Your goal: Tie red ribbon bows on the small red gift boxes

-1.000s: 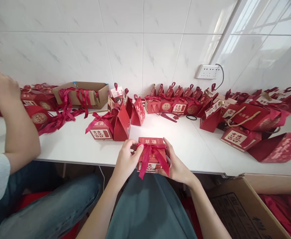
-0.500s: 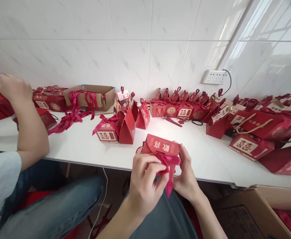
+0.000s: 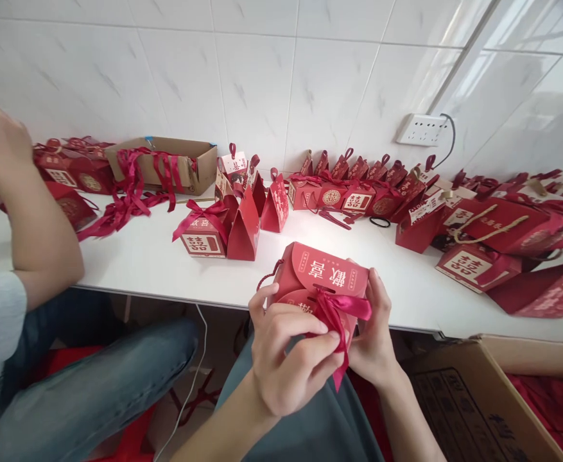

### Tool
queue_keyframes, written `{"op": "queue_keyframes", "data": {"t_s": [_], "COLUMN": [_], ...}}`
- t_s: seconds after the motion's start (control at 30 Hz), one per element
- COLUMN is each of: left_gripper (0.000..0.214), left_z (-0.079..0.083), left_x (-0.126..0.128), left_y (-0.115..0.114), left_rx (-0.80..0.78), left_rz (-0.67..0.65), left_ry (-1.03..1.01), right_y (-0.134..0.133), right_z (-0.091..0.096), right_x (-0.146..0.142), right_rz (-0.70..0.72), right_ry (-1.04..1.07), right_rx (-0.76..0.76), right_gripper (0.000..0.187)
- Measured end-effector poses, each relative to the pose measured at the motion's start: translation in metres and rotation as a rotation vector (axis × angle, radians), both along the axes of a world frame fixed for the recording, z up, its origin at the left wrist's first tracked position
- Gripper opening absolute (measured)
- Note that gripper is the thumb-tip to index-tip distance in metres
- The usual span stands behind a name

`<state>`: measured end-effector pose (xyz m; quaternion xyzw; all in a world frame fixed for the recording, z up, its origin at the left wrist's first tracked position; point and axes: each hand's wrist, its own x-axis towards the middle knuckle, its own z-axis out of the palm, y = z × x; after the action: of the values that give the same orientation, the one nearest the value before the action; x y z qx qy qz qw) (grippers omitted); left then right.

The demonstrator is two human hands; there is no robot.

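While our left hand is curled, its fingertips pinching the ribbon on a closed red box, our right hand wraps round that box's right side, above the front edge of the white table. We cannot see its contents. Beyond stands a small bow-tied box. Farther left, loose strips hang over a cardboard tray; at right, a carton holds red material.
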<state>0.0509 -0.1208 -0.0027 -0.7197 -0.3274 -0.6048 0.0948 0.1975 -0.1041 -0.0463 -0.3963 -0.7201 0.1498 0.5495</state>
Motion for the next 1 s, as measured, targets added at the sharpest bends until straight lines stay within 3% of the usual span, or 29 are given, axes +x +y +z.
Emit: {"op": "queue_keyframes", "data": {"t_s": [0.27,0.47,0.57,0.63,0.7,0.8,0.9,1.0], "left_gripper": [0.016,0.017,0.016,0.009,0.009,0.01,0.015,0.027], "left_z": [0.002,0.007,0.009,0.007,-0.001,-0.025,-0.058,-0.086], "left_x": [0.01,0.006,-0.009,-0.017,-0.015,0.007,0.034,0.048], "left_y": [-0.003,0.006,0.029,0.049,0.068,0.09,0.107,0.123], "left_rx": [-0.031,0.017,-0.021,-0.187,-0.374,-0.538,-0.601,-0.707], "left_rz": [-0.047,-0.071,0.054,0.165,0.172,-0.019,-0.148,-0.028], "left_ry": [0.01,-0.006,0.004,0.051,0.143,0.235,0.265,0.288], "right_y": [-0.009,-0.008,-0.005,-0.003,-0.004,-0.009,-0.017,-0.026], "right_z": [0.0,-0.001,-0.003,-0.003,-0.002,0.003,0.014,0.028], "right_x": [0.01,0.023,0.04,0.054,0.066,0.076,0.078,0.077], "right_rz": [-0.076,-0.013,-0.034,-0.115,-0.221,-0.25,-0.045,0.191], "right_ry": [-0.023,0.013,-0.057,-0.025,0.129,0.521,0.956,1.242], "right_rx": [0.002,0.054,0.061,0.044,-0.043,-0.209,-0.406,-0.651], "right_gripper": [0.098,0.098,0.094,0.093,0.097,0.087,0.065,0.056]}}
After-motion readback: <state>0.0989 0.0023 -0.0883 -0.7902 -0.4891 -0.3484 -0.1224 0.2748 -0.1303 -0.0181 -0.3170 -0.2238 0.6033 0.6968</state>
